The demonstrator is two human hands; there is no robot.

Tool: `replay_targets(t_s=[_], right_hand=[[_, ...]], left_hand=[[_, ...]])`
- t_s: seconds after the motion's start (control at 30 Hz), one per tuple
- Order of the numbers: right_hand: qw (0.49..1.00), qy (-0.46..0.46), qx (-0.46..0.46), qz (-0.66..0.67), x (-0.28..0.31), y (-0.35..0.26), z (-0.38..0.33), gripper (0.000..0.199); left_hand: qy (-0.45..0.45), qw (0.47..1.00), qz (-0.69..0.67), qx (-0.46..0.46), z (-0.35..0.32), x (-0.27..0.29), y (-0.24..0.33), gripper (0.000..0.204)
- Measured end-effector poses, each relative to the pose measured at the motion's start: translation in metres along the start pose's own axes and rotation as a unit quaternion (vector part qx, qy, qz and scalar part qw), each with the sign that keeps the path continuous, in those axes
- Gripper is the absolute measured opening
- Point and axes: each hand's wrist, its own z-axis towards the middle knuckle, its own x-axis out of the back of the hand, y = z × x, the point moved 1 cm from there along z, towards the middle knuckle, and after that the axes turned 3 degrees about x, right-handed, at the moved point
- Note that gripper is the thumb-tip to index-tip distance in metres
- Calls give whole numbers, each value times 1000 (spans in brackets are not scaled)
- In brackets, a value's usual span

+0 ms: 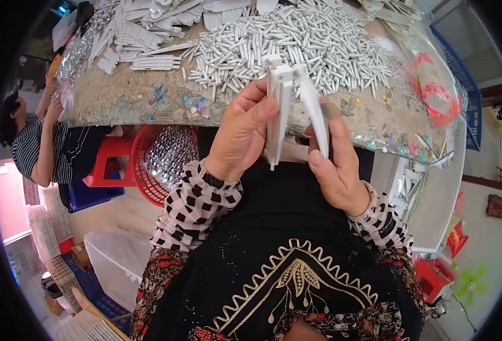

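In front of my body, above the near edge of the table, I hold a V-shaped white plastic piece (279, 113) with two long arms that meet at a blocky top end. My left hand (236, 131) grips the left arm between thumb and fingers. The right arm is pinched in my right hand (339, 176), thumb at its lower tip, and that arm is slightly blurred. Just beyond, a heap of short white plastic sticks (296, 45) covers the table. What exactly the V-shaped piece is, I cannot tell.
Flat white plastic parts (140, 37) lie at the far left of the worn table (131, 94). A clear bag with red print (435, 94) is at its right end. Below left stand a red basket (143, 170) and a red stool (109, 165). Another person (29, 148) works at left.
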Motion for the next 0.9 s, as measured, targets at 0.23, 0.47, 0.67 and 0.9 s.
replay_targets(t_s=[0.23, 0.47, 0.67, 0.9], right_hand=[[999, 43, 25, -22, -3, 4, 3, 64], [994, 17, 54, -90, -5, 6, 3, 53], [990, 17, 86, -108, -3, 5, 4, 64], [978, 29, 147, -142, -3, 8, 5, 64]], left_hand=[[60, 998, -15, 1, 0, -10, 7, 36], [61, 996, 58, -33, 2, -11, 11, 40], [-7, 996, 80, -45, 4, -8, 3, 70], [7, 994, 108, -29, -3, -22, 2, 82]])
